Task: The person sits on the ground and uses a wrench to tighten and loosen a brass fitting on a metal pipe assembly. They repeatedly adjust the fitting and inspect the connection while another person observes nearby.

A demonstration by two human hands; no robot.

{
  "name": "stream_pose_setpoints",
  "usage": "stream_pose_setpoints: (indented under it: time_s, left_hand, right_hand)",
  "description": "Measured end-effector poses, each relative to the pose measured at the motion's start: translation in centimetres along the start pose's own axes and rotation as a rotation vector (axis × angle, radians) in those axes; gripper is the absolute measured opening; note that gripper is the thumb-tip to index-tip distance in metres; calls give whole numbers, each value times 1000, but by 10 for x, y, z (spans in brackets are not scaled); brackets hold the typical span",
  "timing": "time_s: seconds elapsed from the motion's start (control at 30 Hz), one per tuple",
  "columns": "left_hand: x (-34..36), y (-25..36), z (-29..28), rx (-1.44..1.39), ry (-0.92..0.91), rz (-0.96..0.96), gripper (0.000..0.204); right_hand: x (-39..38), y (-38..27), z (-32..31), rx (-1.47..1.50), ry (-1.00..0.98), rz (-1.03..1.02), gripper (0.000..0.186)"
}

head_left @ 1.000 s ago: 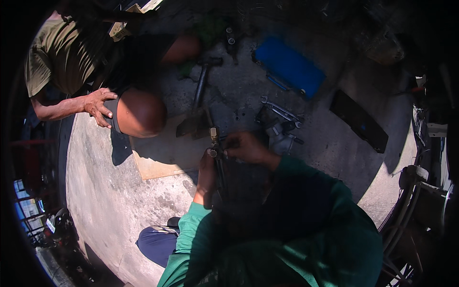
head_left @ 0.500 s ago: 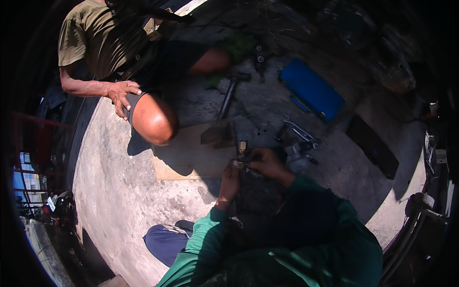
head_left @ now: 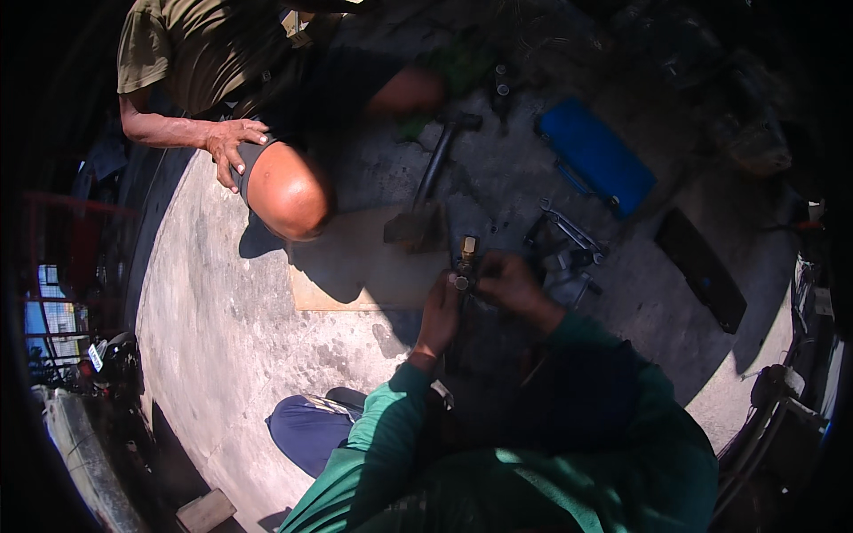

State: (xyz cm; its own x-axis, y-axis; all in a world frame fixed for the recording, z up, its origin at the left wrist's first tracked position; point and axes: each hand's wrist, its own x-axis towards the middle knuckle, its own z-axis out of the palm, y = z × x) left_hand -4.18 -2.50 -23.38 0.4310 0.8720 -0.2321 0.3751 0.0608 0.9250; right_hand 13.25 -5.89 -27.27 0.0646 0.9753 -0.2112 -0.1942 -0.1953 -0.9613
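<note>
Both of my hands meet at a metal fitting [head_left: 467,253] with a brass-coloured squared top and a round bolt-like head below it, upright in the middle of the view. My left hand [head_left: 438,315] is closed round its lower part, which runs down into shadow. My right hand [head_left: 515,284] has its fingers bent onto the fitting's right side. Just beyond lie a dark metal block [head_left: 409,229] and a hammer [head_left: 435,160] with a long handle. Spanners [head_left: 582,235] and some shadowed metal parts are right of my right hand.
A blue case [head_left: 595,155] and a dark flat tray [head_left: 697,266] lie on the right. A pale board [head_left: 333,293] lies beside the work. A co-worker [head_left: 178,62] sits at upper left, hand on a bare knee. Cables and machinery line the right edge; a wooden block [head_left: 204,511] is lower left.
My hands and the fitting appear further right in the picture, along with most surroundings, as the view has shifted. Both hands keep hold of the fitting.
</note>
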Motion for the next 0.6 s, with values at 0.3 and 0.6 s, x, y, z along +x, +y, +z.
stream_pose_setpoints:
  time_s: [0.3, 0.6]
  left_hand:
    - [-1, -22, -10, -178, -76, -104, 43]
    - [-13, -28, -8, -22, -140, -103, 47]
  right_hand:
    - [-4, -22, 6, -409, -48, -148, 24]
    - [-2, -2, 1, -654, -197, -219, 21]
